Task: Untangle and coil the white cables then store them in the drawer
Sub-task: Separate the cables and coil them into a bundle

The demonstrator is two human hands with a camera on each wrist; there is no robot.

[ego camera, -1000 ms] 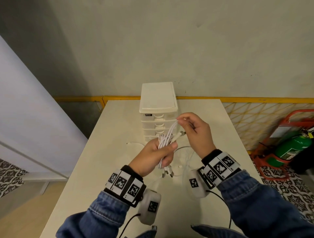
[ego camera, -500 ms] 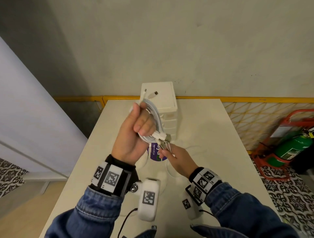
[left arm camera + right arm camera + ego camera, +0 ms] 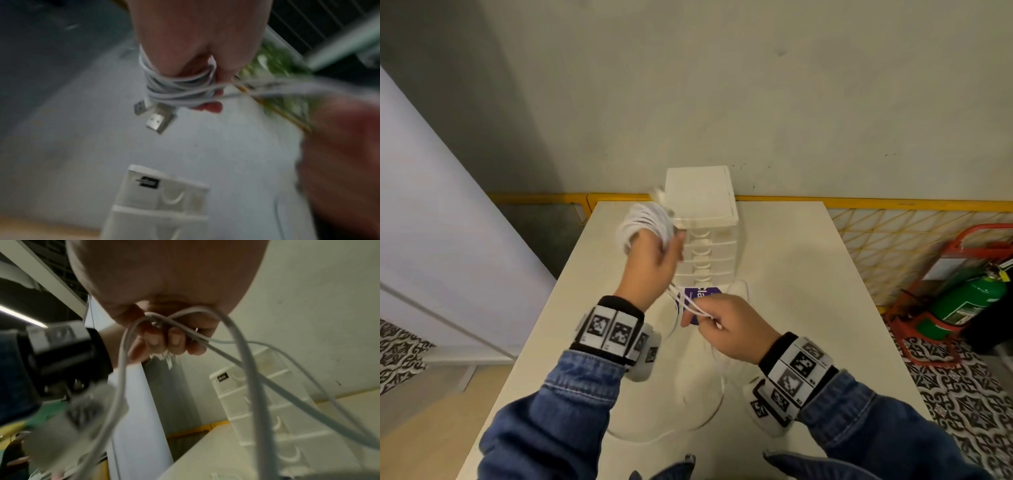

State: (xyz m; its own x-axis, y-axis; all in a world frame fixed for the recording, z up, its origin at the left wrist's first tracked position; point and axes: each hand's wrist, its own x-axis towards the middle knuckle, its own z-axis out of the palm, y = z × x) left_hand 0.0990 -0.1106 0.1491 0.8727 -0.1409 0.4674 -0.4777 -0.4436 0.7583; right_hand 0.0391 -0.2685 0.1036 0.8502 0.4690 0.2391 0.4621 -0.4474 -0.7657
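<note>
My left hand is raised beside the white drawer unit with a coil of white cables wound round its fingers. In the left wrist view the cable coil wraps the fingers and two USB plugs stick out of it. Taut strands run down to my right hand, which pinches them above the table. The right wrist view shows its fingers curled round the strands, with loose loops hanging. The drawers look closed.
A purple card lies on the white table in front of the drawer unit. Loose cable loops trail on the table near me. A yellow mesh fence and a green fire extinguisher stand to the right.
My left hand has risen and swung left with the coil wound round it. My right hand dropped from beside the drawers to lower down, holding the trailing strands, now pulled taut.
</note>
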